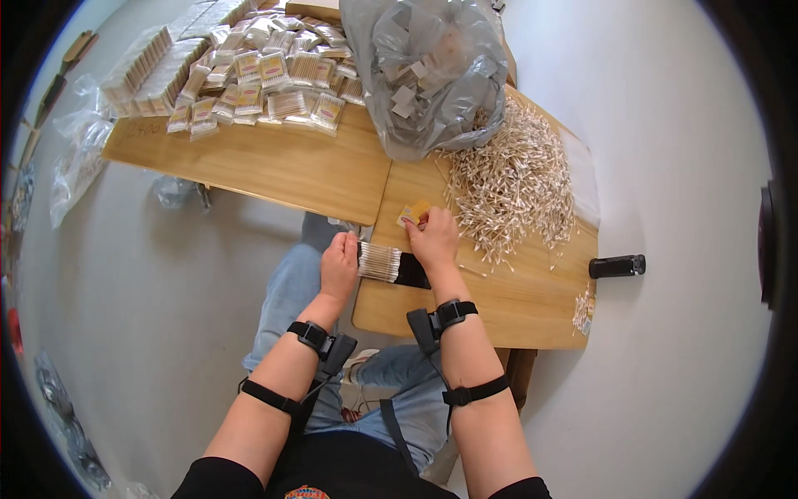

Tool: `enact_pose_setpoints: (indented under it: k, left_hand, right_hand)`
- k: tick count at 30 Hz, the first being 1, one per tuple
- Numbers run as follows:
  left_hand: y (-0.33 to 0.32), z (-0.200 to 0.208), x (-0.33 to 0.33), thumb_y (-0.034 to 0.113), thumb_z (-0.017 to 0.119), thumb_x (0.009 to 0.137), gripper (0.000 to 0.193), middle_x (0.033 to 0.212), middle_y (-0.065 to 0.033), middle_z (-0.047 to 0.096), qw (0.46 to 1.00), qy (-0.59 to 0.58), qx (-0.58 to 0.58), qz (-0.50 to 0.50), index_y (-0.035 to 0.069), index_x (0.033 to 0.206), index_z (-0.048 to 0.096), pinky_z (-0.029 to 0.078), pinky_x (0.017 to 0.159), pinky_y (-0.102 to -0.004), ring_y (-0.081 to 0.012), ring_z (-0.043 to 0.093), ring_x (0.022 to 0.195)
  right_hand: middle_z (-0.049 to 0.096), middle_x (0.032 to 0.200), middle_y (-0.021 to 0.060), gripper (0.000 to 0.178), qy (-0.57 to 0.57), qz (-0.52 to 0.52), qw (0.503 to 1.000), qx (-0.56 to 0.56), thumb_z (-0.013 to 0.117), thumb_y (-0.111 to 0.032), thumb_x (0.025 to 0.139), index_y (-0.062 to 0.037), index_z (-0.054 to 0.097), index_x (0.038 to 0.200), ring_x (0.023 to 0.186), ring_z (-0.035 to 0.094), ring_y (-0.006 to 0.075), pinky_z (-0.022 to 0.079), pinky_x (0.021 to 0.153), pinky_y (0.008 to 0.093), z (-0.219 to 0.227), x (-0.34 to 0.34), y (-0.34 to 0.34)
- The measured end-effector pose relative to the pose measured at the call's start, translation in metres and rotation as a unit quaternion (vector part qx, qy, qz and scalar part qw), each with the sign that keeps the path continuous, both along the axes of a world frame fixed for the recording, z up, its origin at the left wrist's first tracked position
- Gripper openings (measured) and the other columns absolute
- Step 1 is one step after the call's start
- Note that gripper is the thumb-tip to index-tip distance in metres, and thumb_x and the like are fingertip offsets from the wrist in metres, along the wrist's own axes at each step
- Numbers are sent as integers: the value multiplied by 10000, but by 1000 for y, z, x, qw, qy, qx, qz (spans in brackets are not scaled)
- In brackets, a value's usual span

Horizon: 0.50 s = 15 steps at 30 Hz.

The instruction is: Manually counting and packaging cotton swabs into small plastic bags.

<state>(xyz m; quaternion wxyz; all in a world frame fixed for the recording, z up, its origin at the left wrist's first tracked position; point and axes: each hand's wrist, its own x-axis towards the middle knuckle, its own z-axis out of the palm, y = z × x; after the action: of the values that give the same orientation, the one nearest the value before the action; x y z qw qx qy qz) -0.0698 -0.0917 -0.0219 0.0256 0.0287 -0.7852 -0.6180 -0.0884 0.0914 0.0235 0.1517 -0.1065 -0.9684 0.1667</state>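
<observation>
My left hand is closed at the left end of a row of cotton swabs. Clear plastic film, apparently a small bag, shows at its fingertips, though the fingers partly hide it. The swabs lie side by side on a flat black strip at the table's near edge. Just beyond the strip, my right hand bends over a few small yellow-and-white cards. Its thumb and fingers pinch at a card's edge.
Loose cotton swabs form a big heap to the right. Beside it sits a grey plastic bag with white scraps. Packed swab packets cover the far left of the wooden table. A black cylinder stands off the right edge.
</observation>
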Motion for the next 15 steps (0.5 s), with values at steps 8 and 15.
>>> enact_pose_setpoints:
  k: [8, 15]
  left_hand:
    - [-2, -4, 2, 256, 564, 969, 254, 866, -114, 657, 998, -35, 51, -13, 10, 1031, 576, 493, 728, -329, -221, 621, 784]
    - [1, 3, 7, 290, 688, 872, 363, 968, -182, 648, 999, -4, -21, -29, 10, 1061, 555, 498, 772, -392, -337, 626, 878]
  right_hand:
    - [623, 971, 123, 309, -92, -76, 986, -118, 767, -280, 756, -71, 581, 886, 917, 595, 317, 468, 761, 439, 6, -2, -11]
    - [623, 986, 126, 326, -83, -55, 994, -36, 767, -301, 752, -86, 592, 923, 957, 598, 315, 477, 798, 436, 3, 0, -8]
